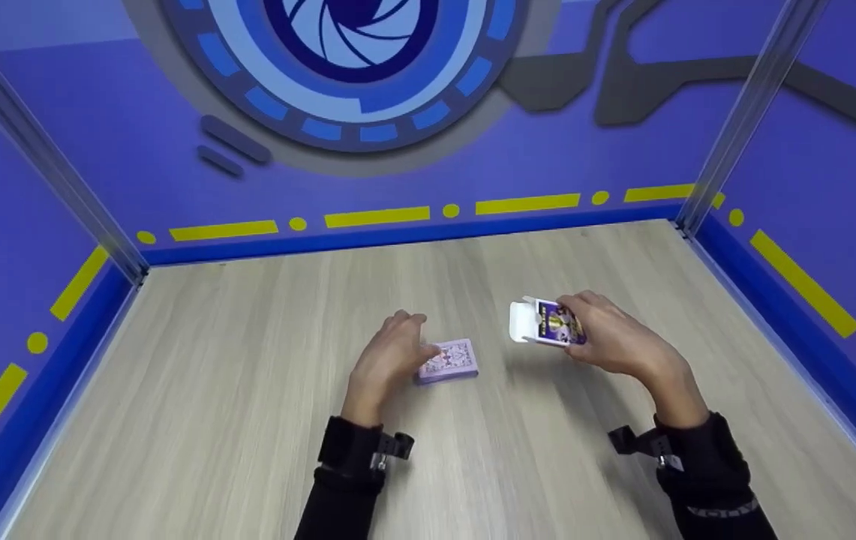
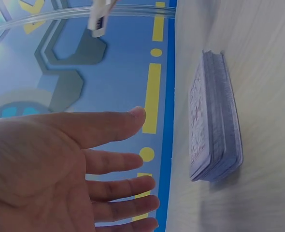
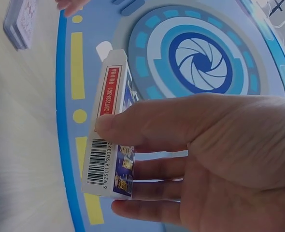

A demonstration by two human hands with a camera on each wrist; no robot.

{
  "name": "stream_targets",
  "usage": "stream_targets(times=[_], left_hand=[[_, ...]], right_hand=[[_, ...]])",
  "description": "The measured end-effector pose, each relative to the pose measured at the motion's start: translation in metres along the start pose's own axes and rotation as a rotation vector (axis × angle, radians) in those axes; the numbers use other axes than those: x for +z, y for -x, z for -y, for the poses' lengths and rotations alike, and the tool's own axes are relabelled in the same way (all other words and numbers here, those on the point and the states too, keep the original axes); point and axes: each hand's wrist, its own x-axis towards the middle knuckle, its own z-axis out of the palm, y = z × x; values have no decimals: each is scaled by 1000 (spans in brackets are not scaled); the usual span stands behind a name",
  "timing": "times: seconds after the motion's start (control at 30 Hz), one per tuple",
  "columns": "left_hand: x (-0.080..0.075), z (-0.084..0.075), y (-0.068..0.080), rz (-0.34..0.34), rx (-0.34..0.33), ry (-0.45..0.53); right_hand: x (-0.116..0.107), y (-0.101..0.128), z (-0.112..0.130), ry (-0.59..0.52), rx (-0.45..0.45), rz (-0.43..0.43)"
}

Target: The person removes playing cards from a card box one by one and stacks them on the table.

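— Where's the deck of cards [image 1: 449, 361] right now?

— Lying flat on the wooden table [image 1: 247, 420], a squared stack with the patterned backs up. The left hand [image 1: 386, 361] is right beside it, at its left edge. In the left wrist view the fingers [image 2: 114, 124] are stretched out and relaxed, with a clear gap between them and the stack, so that hand grips nothing.

— And the right hand [image 1: 611, 334]?

— It holds the card box [image 1: 548, 323] above the table, well to the right of the deck. Thumb across one side, fingers curled behind the other, barcode edge facing the wrist camera. The white flap [image 1: 520, 321] is open and points toward the deck.

— What could go wrong from here?

— My guess is the stack itself. It is loose, nothing binds it – if the left hand closes on it from one side only, the top cards could slide off and fan across the table. Pinching it unevenly could also skew the pile, and a skewed pile would likely jam at the box mouth.

— The box?

— It is held by a light pinch on a thin carton. Squeeze harder and the mouth may flatten; loosen and it could twist or drop. The open flap could fold inward and block the way too
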Motion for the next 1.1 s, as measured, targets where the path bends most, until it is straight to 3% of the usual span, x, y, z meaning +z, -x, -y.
stream_targets(times=[0.27, 0.5, 0.7, 1.1], left_hand=[[-7, 9, 4, -9, -16, -6], [-8, 15, 8, -24, 43, -20], [-4, 22, 16, -67, 73, -30], [2, 33, 27, -75, 38, -53]], right_hand=[[13, -11, -7, 20, 79, 131], [27, -16, -12, 58, 128, 222], [39, -22, -14, 77, 133, 266], [51, -26, -18, 100, 153, 298]])
